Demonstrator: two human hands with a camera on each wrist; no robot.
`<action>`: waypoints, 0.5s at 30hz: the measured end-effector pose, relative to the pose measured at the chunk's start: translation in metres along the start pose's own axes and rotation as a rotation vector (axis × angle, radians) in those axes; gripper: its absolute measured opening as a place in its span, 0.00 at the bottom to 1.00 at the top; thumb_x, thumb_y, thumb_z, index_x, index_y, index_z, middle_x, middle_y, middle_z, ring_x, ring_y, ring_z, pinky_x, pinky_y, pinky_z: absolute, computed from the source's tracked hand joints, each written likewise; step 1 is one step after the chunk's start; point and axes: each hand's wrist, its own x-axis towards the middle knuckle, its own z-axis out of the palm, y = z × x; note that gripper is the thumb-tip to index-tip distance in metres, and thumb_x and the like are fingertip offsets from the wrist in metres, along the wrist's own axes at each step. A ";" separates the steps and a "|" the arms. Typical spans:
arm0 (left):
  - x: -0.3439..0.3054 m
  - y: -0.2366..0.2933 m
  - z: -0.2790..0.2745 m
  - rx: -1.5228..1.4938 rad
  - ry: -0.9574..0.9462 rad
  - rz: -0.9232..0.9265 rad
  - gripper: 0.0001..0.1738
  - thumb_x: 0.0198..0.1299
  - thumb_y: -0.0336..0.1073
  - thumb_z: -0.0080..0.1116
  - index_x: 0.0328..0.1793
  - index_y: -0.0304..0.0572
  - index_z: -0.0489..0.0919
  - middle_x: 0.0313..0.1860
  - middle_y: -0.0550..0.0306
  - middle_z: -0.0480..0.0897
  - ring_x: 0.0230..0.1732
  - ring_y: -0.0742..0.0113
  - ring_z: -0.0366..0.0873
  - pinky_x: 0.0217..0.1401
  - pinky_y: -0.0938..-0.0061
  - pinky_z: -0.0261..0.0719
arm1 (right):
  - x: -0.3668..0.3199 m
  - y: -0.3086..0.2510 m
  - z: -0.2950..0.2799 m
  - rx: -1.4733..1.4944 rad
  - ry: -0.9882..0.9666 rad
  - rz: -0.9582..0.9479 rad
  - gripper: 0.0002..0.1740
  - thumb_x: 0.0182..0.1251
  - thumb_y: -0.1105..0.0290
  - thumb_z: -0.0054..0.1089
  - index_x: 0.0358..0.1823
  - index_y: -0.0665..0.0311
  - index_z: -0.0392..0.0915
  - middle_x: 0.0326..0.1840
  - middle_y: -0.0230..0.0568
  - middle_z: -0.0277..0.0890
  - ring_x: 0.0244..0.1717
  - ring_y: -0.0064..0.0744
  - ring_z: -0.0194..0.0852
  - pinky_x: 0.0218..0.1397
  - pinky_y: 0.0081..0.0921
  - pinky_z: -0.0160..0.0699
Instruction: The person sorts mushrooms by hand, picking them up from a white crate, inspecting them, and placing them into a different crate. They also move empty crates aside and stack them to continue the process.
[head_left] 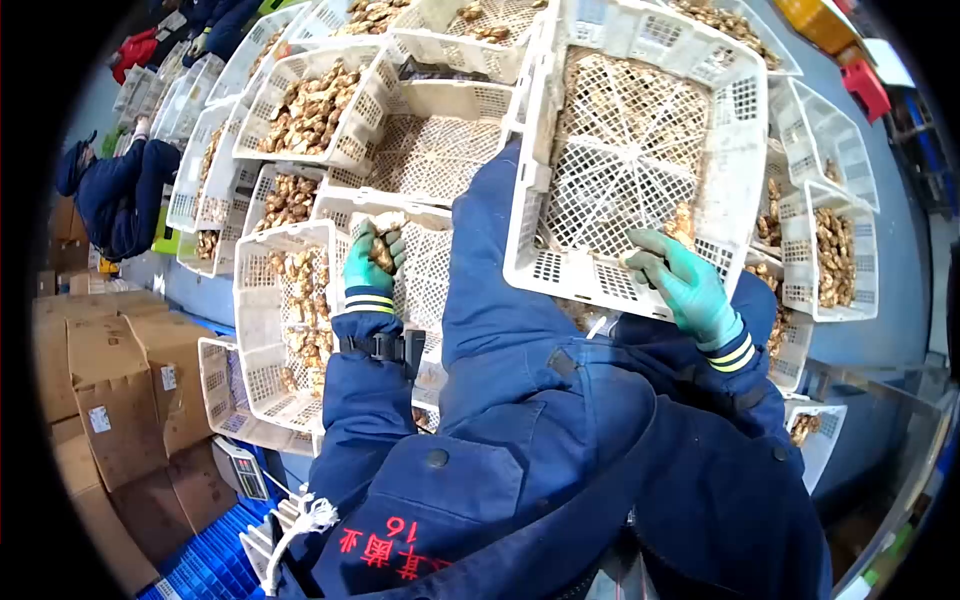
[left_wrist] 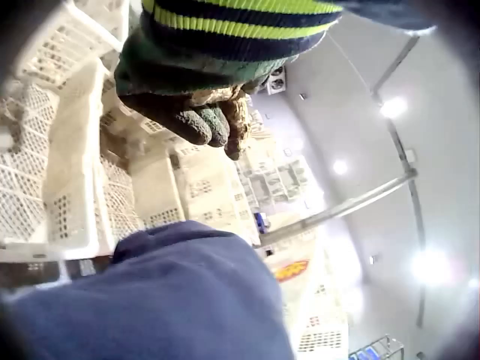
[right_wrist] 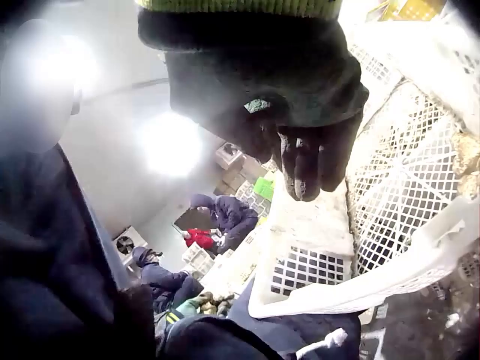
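At ten o'clock in the head view, the left hand grips knobbly brown pieces, irregular in outline, with paler patches. At three o'clock, the right hand bends over the white crate; its grasp cannot be confirmed.

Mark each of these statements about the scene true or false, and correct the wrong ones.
1. The left hand holds a brown, knobbly piece. True.
2. The right hand wears no glove. False: it wears a green glove.
3. The white crate at the right hand is heaped full to its rim. False: much of its mesh floor shows.
4. Cardboard boxes are stacked at the left side of the head view. True.
5. The left sleeve is bright yellow all over. False: the left sleeve is dark blue.
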 end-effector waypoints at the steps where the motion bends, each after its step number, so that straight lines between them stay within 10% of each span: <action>1: -0.007 -0.004 -0.014 0.012 0.077 0.044 0.16 0.71 0.50 0.48 0.51 0.51 0.77 0.41 0.48 0.82 0.35 0.58 0.79 0.36 0.65 0.80 | 0.002 0.003 -0.002 -0.078 -0.002 0.010 0.23 0.74 0.73 0.49 0.68 0.71 0.67 0.59 0.42 0.76 0.60 0.27 0.74 0.60 0.21 0.73; 2: -0.010 -0.009 -0.025 0.002 0.182 0.012 0.15 0.71 0.51 0.49 0.50 0.51 0.77 0.38 0.51 0.81 0.32 0.58 0.76 0.32 0.67 0.77 | 0.004 0.003 -0.002 -0.097 0.009 0.024 0.23 0.74 0.72 0.49 0.68 0.71 0.67 0.58 0.42 0.76 0.59 0.26 0.75 0.59 0.21 0.73; 3: 0.024 -0.021 -0.098 -0.189 -0.174 -0.304 0.16 0.70 0.51 0.52 0.49 0.50 0.77 0.33 0.54 0.78 0.28 0.61 0.71 0.28 0.69 0.71 | 0.006 0.000 0.000 -0.117 0.019 0.037 0.22 0.75 0.71 0.49 0.68 0.70 0.67 0.58 0.41 0.77 0.58 0.26 0.75 0.58 0.21 0.74; 6: -0.026 -0.049 -0.071 -0.180 -0.041 -0.191 0.23 0.67 0.54 0.55 0.51 0.41 0.77 0.28 0.58 0.73 0.25 0.65 0.65 0.26 0.72 0.65 | 0.011 0.003 0.002 -0.017 0.011 0.049 0.21 0.76 0.71 0.49 0.66 0.72 0.69 0.54 0.41 0.78 0.55 0.27 0.77 0.57 0.21 0.74; 9: -0.025 -0.053 -0.078 -0.157 0.010 -0.133 0.34 0.68 0.60 0.50 0.64 0.35 0.73 0.53 0.45 0.82 0.42 0.61 0.81 0.35 0.74 0.80 | 0.019 -0.004 0.011 -0.062 0.004 -0.014 0.21 0.75 0.72 0.49 0.66 0.73 0.69 0.56 0.43 0.77 0.56 0.28 0.77 0.59 0.22 0.74; 15: -0.073 -0.016 0.071 -0.353 -0.344 -0.164 0.45 0.66 0.70 0.45 0.68 0.33 0.68 0.58 0.41 0.79 0.57 0.49 0.79 0.60 0.58 0.80 | 0.032 -0.034 0.057 -0.097 -0.023 0.006 0.21 0.72 0.76 0.49 0.65 0.72 0.70 0.61 0.45 0.76 0.59 0.29 0.77 0.59 0.22 0.74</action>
